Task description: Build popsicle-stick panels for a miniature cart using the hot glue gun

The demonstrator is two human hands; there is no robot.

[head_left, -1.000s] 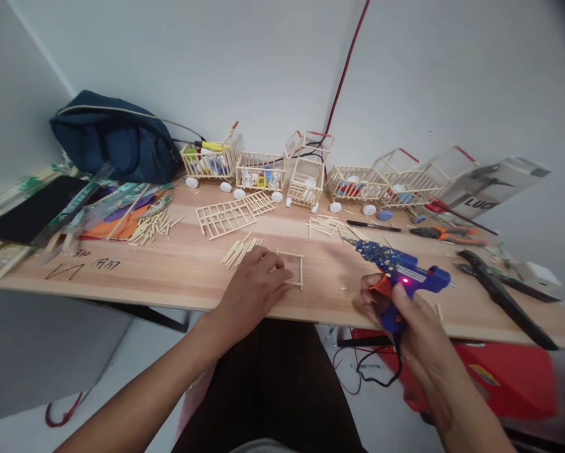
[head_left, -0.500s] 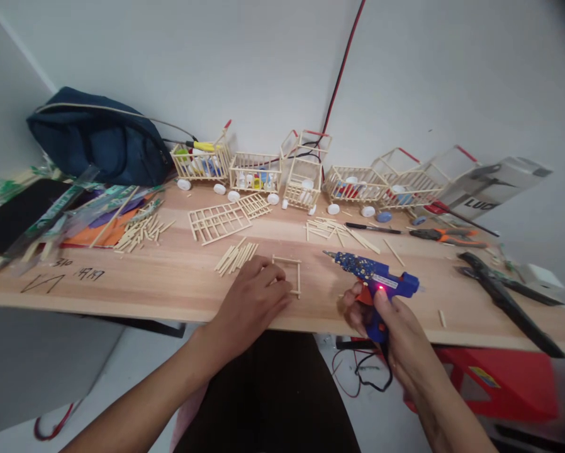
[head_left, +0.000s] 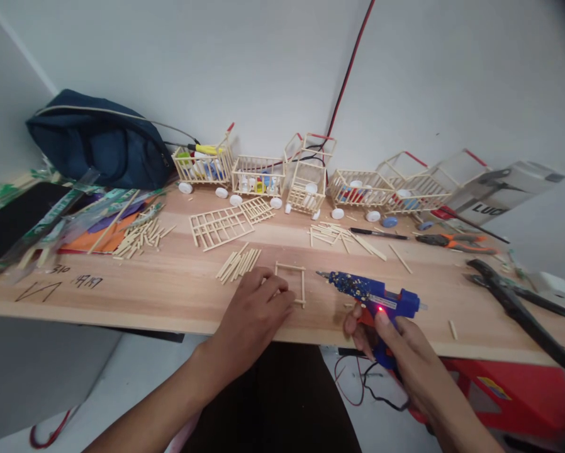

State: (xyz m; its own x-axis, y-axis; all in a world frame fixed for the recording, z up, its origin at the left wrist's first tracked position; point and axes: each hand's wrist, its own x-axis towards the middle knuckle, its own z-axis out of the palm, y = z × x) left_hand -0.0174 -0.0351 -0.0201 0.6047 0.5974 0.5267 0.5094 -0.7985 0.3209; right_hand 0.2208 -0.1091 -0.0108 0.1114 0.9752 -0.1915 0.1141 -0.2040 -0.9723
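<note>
My left hand [head_left: 254, 311] rests on the wooden table [head_left: 169, 286], fingers bent, pressing down on the left side of a small square frame of thin wooden sticks [head_left: 296, 282]. My right hand [head_left: 396, 343] is wrapped round the grip of a blue hot glue gun [head_left: 374, 296] whose red light is on. The gun's nozzle points left, a short way right of the stick frame. A loose bundle of sticks [head_left: 239, 262] lies just beyond my left hand.
Several small stick-built carts [head_left: 258, 175] with white wheels line the wall. Flat stick grids [head_left: 221, 225], stick piles [head_left: 138, 236], a dark blue bag [head_left: 98, 141], coloured sheets [head_left: 98, 229], pliers [head_left: 452, 241], black cutters [head_left: 518, 302] and a red cable [head_left: 346, 75] surround the work spot.
My right hand has brought the glue gun leftward and down, nearer the stick frame. My left hand has stayed on the frame.
</note>
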